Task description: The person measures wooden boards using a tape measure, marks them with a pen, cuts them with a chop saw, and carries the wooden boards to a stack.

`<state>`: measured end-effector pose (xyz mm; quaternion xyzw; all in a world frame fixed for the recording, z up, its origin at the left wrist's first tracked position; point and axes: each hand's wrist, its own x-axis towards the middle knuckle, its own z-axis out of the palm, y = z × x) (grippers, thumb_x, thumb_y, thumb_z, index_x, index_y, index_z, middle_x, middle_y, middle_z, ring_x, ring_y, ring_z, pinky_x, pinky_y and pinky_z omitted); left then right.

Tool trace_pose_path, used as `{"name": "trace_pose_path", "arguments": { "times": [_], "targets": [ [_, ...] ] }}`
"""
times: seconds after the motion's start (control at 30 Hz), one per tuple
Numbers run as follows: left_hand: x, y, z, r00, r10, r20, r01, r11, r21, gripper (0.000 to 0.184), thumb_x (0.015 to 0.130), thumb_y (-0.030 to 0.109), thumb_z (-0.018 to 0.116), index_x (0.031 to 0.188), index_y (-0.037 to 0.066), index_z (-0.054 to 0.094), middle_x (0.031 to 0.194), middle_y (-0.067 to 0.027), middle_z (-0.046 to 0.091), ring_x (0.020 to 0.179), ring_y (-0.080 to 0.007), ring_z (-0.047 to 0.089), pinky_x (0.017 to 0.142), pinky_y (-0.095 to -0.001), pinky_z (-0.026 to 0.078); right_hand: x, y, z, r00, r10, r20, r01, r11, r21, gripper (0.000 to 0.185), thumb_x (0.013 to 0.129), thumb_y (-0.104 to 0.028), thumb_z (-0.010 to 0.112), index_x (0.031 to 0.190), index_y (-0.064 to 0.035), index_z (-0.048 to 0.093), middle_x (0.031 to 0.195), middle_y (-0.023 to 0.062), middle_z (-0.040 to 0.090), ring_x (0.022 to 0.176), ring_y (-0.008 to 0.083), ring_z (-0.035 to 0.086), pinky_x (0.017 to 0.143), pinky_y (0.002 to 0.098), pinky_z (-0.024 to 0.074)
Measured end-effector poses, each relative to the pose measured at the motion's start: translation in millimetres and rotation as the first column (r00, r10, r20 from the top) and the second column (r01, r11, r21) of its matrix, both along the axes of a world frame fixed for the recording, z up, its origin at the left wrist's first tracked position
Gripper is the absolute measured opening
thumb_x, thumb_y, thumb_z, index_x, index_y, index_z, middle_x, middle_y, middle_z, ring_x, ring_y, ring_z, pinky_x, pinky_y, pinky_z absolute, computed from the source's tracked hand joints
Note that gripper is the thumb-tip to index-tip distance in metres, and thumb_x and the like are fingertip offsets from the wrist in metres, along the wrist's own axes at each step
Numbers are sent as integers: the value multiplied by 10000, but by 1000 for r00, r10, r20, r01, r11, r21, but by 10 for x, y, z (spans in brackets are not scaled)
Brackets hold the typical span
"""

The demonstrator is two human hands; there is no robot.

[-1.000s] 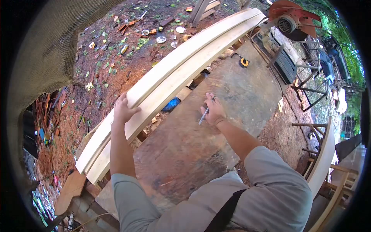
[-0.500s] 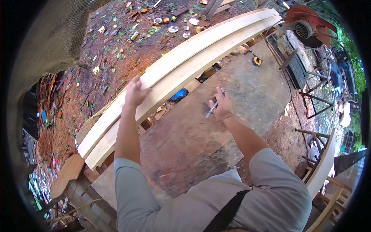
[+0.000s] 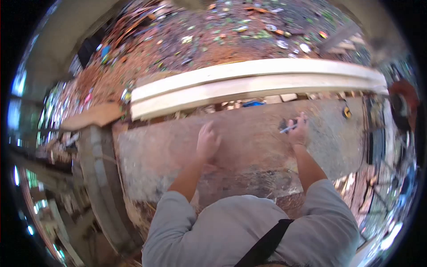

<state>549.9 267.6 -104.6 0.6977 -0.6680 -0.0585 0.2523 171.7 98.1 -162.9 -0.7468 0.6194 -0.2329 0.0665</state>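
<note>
My right hand (image 3: pixel 300 130) is closed around a pen (image 3: pixel 288 129), whose tip points left, above the worn wooden tabletop (image 3: pixel 249 155). A dark patch shows beside its fingers. Blurred by motion, my left hand (image 3: pixel 208 141) hovers over the tabletop with nothing visible in it and its fingers loosely extended. Beyond both hands, two long pale wooden planks (image 3: pixel 262 83) lie side by side along the table's far edge. Neither hand touches them.
A yellow and black tape measure (image 3: pixel 347 112) lies at the tabletop's right end. Beside it stands a red machine (image 3: pixel 404 104). Something blue (image 3: pixel 253 103) shows below the planks. A cut board (image 3: pixel 93 116) is at left. Litter covers the ground behind.
My left hand has let go of the planks and come back over the tabletop. The view has turned, so the planks now run nearly level. The pen stays in my right hand.
</note>
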Motion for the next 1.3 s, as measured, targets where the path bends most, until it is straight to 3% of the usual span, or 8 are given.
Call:
{"name": "trace_pose_path", "arguments": {
  "times": [0.1,0.17,0.23,0.33,0.8,0.9,1.07,1.3],
  "targets": [
    [415,2064,-472,833,456,-314,-474,880,21,352,814,119,706,1118,-41,634,1133,-169,632,951,-338,633,917,-409,503,-37,14,5,979,50,199,-57,998,31,314,894,-217,653,1098,6,564,1215,250,572,1152,425,515,969,502,428],
    [395,3344,-71,305,952,28,-946,299,127,168,861,161,686,969,32,680,824,-26,652,719,-163,606,632,-317,516,11,60,39,957,102,273,-125,990,65,322,900,-208,649,1112,18,559,1192,247,568,1142,416,519,964,493,428],
    [139,4559,-48,-202,963,179,-951,-237,200,197,854,180,677,969,21,686,852,-59,658,759,-192,616,668,-337,519,42,111,202,978,28,206,-45,996,80,341,914,-198,637,1149,32,547,1152,238,564,1114,407,528,952,470,434],
    [-736,5777,-223,-439,832,340,-693,-554,462,243,843,209,663,970,5,694,895,-108,668,820,-235,633,721,-366,524,-164,-44,-197,969,118,218,-130,991,43,404,915,-236,642,1186,47,548,1239,260,576,1125,413,558,954,479,450],
    [-2534,6744,-663,-267,933,-241,-639,16,769,534,803,451,643,957,-55,719,1004,-276,700,1021,-389,681,877,-468,546,689,1719,-33,949,309,-64,-284,924,256,478,907,-326,639,1227,25,582,1165,221,617,1038,372,599,908,460,470],
    [-2609,7471,-1446,-50,998,-47,-600,7,800,541,809,454,640,986,-52,715,1026,-269,698,1006,-392,682,864,-468,546,1026,2354,47,907,414,-71,-386,889,245,468,896,-311,655,1209,29,582,1138,213,621,997,359,608,881,458,480],
    [-2943,8436,-1487,-611,759,-224,-551,-205,809,486,813,412,649,988,-36,720,1057,-248,702,1014,-415,673,865,-497,544,1576,3248,230,828,558,-60,-537,819,204,452,876,-286,682,1179,35,581,1093,201,628,929,337,624,836,455,498],
    [-3442,9199,-1695,-865,466,-187,-378,-359,854,414,843,366,645,1010,-6,712,947,-202,690,889,-336,670,764,-472,522,3188,4276,430,527,850,25,-850,527,-9,434,848,-250,719,1136,43,580,1030,183,637,834,306,646,772,450,522]
  ]
}}
